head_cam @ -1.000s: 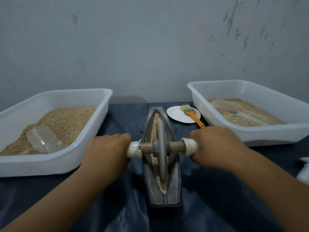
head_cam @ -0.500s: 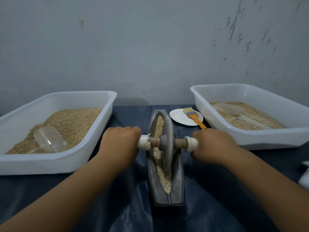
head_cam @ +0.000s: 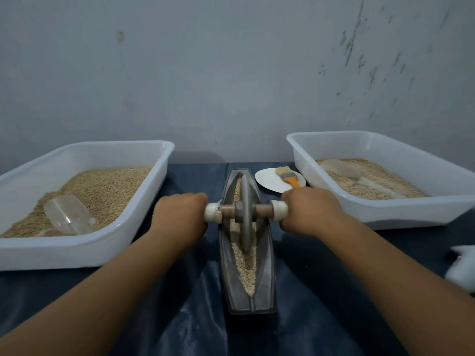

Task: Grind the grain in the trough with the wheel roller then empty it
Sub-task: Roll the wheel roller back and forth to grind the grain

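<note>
Left hand (head_cam: 180, 217) and right hand (head_cam: 309, 211), fingers clenched around the wheel roller (head_cam: 245, 214) handles, wheel down in the grain-filled trough (head_cam: 266, 283).

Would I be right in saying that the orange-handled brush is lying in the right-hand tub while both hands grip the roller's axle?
Not quite: the head view shows the orange-handled brush on the small white plate beside the right-hand tub, not inside. The left hand and right hand do grip the wheel roller axle.

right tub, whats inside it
The right tub holds pale grain spread over its floor, with a clear scoop lying on top. The near wall hides the grain closest to the person, and whatever lies beneath the grain cannot be seen.
</note>
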